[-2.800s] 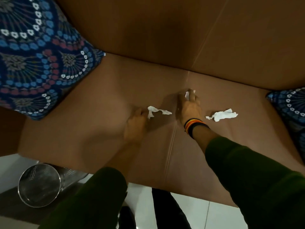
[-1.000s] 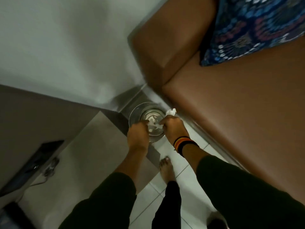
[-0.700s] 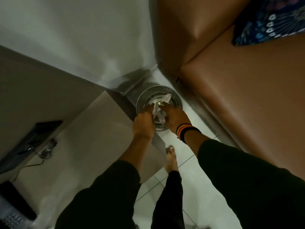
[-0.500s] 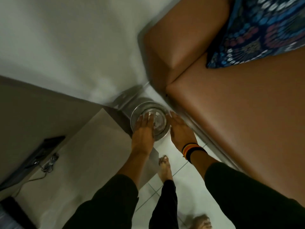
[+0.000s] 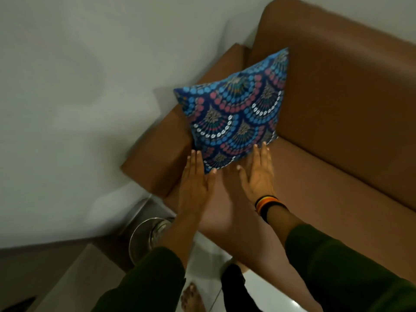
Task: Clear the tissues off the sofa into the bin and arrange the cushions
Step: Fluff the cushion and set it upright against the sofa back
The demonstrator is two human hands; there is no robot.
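While the blue square cushion with its pink and white fan pattern (image 5: 236, 118) leaned tilted in the corner of the brown leather sofa (image 5: 337, 122), propped between the armrest and the backrest, both bare hands reached toward its lower edge. The left hand (image 5: 195, 183) was flat and spread, fingers straight and together, its thumb just at the cushion's bottom corner; it grasped nothing. The right hand (image 5: 258, 174) was likewise flat with fingers extended, the fingertips at or just short of the cushion's lower right edge, and it too held nothing. Whether either hand actually pressed on the fabric could not be told. A striped wristband of orange, yellow and black (image 5: 267, 204) circled the right wrist, and dark green sleeves (image 5: 337, 266) covered both forearms. The round shiny metal bin (image 5: 144, 239) stood on the floor below the sofa's armrest, beside the pale wall (image 5: 78, 97), partly hidden by the left forearm; what lay inside it was too blurred to make out. No part of the seat in view carried a tissue. A bare foot (image 5: 191, 298) showed on the light tiled floor (image 5: 270, 296).
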